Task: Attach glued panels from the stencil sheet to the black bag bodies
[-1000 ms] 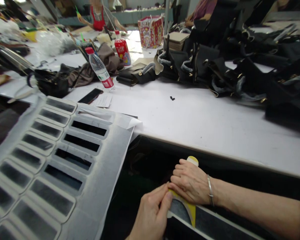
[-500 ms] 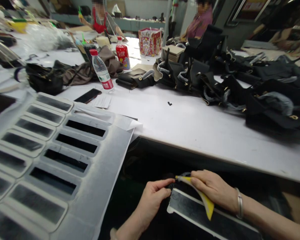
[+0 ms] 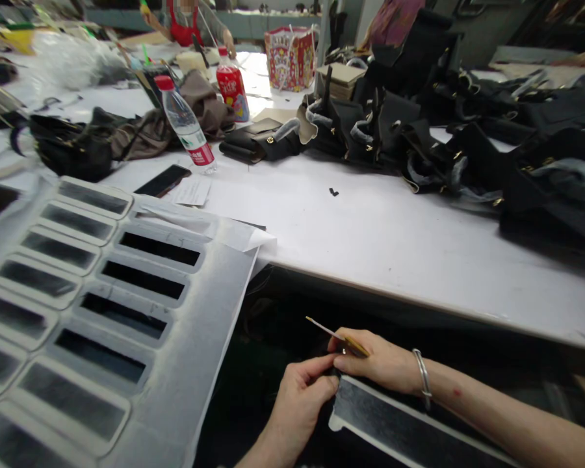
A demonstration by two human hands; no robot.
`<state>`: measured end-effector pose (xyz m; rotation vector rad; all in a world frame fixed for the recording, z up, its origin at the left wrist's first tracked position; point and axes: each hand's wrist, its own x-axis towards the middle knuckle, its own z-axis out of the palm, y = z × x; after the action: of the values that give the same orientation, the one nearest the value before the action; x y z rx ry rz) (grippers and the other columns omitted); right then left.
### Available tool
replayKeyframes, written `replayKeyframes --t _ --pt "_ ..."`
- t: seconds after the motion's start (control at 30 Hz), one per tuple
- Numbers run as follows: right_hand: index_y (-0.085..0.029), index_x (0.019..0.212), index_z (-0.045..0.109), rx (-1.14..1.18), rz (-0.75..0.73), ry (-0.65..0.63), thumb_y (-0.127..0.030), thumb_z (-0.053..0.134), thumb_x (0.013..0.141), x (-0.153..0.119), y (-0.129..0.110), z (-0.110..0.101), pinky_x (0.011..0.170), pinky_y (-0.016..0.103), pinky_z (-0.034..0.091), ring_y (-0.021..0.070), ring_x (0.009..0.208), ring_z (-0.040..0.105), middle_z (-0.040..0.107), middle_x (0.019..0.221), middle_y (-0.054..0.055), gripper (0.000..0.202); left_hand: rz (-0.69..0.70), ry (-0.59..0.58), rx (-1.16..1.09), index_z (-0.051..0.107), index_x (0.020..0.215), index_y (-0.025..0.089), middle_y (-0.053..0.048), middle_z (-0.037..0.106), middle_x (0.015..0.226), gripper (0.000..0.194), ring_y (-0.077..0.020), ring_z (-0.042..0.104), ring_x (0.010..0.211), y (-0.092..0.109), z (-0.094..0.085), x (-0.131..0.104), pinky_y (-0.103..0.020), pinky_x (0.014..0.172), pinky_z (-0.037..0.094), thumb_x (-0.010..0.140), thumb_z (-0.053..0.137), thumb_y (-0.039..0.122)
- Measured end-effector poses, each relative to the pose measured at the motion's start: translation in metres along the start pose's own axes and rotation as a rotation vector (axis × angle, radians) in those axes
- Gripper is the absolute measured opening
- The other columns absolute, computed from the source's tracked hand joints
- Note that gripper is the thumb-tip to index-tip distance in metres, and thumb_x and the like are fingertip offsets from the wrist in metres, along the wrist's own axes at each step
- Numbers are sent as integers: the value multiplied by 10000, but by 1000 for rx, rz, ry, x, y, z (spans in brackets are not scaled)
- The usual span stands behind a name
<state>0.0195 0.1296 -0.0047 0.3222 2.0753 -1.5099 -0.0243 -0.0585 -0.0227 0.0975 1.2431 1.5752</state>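
My left hand pinches the upper left corner of a black piece with pale edges, low in the view and below the table's edge. Close against its fingertips is my right hand, closed on a thin yellow tool whose narrow end points up and to the left. The fingertips of both hands nearly meet at the piece's corner, where dark material hides the details.
On the left lies a sheet of pale-framed panels. The white table bears a water bottle, a phone, a red bottle and several black bags. A person in red sits across.
My right hand has moved left to my left fingertips. The yellow tool has turned from lying broad across the black piece to edge-on, pointing up and left. The view has shifted slightly.
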Motion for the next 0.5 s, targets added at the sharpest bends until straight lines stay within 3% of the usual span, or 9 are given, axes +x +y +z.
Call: replayKeyframes --t 0.17,0.27,0.37,0.5 --pt "-217 960 582 -302 -21 -33 -278 562 868 -5 -6 0 655 272 406 177 757 600 642 840 4 112 19 66 78 775 990 142 -16 673 720 259 -144 544 679 -1 5 3 -244 645 407 815 603 223" --pt "-220 976 552 -450 -82 -73 -132 558 781 -2 -8 0 683 287 424 216 826 650 661 889 30 214 41 119 143 767 852 132 -2 625 680 208 -129 496 653 -2 6 6 -228 614 389 819 610 265" --pt "-202 1028 540 -513 -81 -115 -93 550 765 1 -11 1 724 305 451 243 888 670 673 939 65 285 73 161 227 740 777 135 2 602 688 189 -128 483 673 -1 6 8 -221 613 379 819 599 253" --pt "-191 1064 560 -577 -51 -60 -115 558 800 0 -18 5 732 317 479 247 885 683 685 959 72 275 54 73 180 752 872 141 -5 656 730 176 -149 550 718 -5 -1 9 -234 662 408 818 612 232"
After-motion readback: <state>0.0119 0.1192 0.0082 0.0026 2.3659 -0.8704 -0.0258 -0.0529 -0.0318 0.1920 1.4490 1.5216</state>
